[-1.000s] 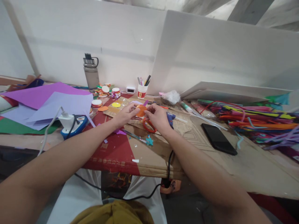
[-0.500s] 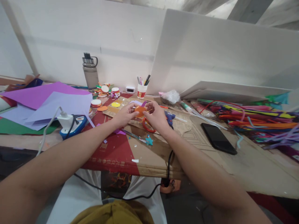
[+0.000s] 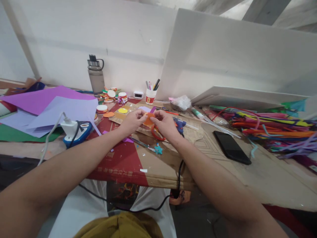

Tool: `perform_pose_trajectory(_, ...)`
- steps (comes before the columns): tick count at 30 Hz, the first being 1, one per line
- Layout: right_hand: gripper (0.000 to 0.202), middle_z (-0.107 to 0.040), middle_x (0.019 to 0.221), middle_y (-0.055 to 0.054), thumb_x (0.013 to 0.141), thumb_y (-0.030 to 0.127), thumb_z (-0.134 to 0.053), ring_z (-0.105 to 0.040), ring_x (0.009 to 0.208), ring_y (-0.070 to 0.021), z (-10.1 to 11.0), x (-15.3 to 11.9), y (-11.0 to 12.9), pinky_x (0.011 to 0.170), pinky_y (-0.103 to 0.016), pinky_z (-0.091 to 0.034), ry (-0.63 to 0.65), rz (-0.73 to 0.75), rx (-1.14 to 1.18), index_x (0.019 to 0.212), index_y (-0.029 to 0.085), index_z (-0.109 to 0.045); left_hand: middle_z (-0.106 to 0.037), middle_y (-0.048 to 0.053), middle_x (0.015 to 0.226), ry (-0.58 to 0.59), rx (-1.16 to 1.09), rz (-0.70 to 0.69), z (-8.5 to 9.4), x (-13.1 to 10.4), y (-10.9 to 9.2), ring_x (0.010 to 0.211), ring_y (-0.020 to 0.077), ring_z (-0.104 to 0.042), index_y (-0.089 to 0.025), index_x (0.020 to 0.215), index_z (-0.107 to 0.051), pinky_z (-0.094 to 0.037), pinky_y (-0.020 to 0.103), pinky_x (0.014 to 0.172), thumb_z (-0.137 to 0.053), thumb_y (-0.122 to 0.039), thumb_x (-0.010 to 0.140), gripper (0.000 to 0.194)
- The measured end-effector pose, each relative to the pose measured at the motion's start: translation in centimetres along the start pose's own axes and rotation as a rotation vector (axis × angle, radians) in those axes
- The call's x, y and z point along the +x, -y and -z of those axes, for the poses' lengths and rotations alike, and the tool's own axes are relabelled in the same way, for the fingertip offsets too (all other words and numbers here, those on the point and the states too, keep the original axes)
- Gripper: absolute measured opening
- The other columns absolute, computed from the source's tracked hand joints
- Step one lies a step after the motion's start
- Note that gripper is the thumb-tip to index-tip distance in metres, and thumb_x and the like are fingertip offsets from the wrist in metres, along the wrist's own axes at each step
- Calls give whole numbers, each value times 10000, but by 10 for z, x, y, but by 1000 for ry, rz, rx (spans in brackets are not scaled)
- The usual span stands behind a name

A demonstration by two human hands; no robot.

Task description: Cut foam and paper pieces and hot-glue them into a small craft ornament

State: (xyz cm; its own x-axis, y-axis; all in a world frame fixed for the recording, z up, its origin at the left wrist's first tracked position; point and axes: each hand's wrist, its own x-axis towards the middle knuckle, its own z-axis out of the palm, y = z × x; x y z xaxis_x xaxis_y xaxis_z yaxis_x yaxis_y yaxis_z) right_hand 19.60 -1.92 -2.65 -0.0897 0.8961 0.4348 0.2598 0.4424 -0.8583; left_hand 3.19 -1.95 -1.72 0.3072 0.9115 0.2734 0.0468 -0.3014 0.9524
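Between both hands, round orange paper (image 3: 149, 119)

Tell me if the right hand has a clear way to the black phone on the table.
Probably yes. The right hand is pinching the orange paper piece with the left hand, so it is occupied. The black phone lies flat to its right on open cardboard, with nothing standing between them.
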Motion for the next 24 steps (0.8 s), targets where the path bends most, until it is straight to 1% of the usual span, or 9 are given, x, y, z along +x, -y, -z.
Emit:
perform_pose_trajectory(3,123,-588,730,22,752,303,-637,-522,620,-120,0,-1,0,618,-267,-424,-10,8,-17,794,205,-576,-564,2,776,-23,-26,18,0,0,-1,690,130,-591,-158,820,-563,-587,321,628,-624,-388,798,238)
perform_pose_trajectory(7,122,-570,696,23,763,314,-622,-499,613,-127,0,-3,3,613,-274,-409,-32,-9,-49,762,207,-564,-570,-6,816,29,-122,25,1,-1,-3,722,127,-602,-161,870,-573,-595,339,687,-676,-390,763,272)
perform_pose_trajectory(10,92,-564,689,18,753,281,-610,-497,627,-138,-1,-3,6,635,-289,-411,-44,-3,-59,740,206,-558,-565,-11,789,14,-117,36,1,0,-1,709,127,-604,-153,820,-553,-595,349,686,-717,-366,727,285)
perform_pose_trajectory(14,56,-578,720,5,743,244,-597,-516,669,-148,-2,-4,9,676,-301,-419,-66,47,-95,737,200,-563,-566,-11,771,-22,-124,44,-1,0,-1,683,127,-613,-143,794,-552,-596,352,664,-731,-334,710,274)
perform_pose_trajectory(18,59,-590,746,1,749,243,-598,-529,683,-146,-2,-6,11,681,-298,-425,-85,107,-146,756,195,-566,-564,-26,754,-4,-190,40,-1,0,-2,664,117,-612,-143,789,-559,-598,353,680,-745,-320,688,276)
perform_pose_trajectory(21,67,-592,740,2,750,251,-604,-529,675,-146,-2,-7,11,671,-297,-424,-93,122,-173,749,194,-567,-595,-10,768,16,-165,57,1,1,-1,681,128,-618,-145,804,-570,-588,336,666,-737,-327,694,271)
perform_pose_trajectory(24,71,-590,729,6,752,256,-603,-527,673,-144,-3,-8,11,668,-297,-422,-97,110,-179,743,195,-568,-612,9,783,-5,-88,21,4,3,1,689,129,-613,-139,799,-593,-572,310,665,-738,-324,696,257)
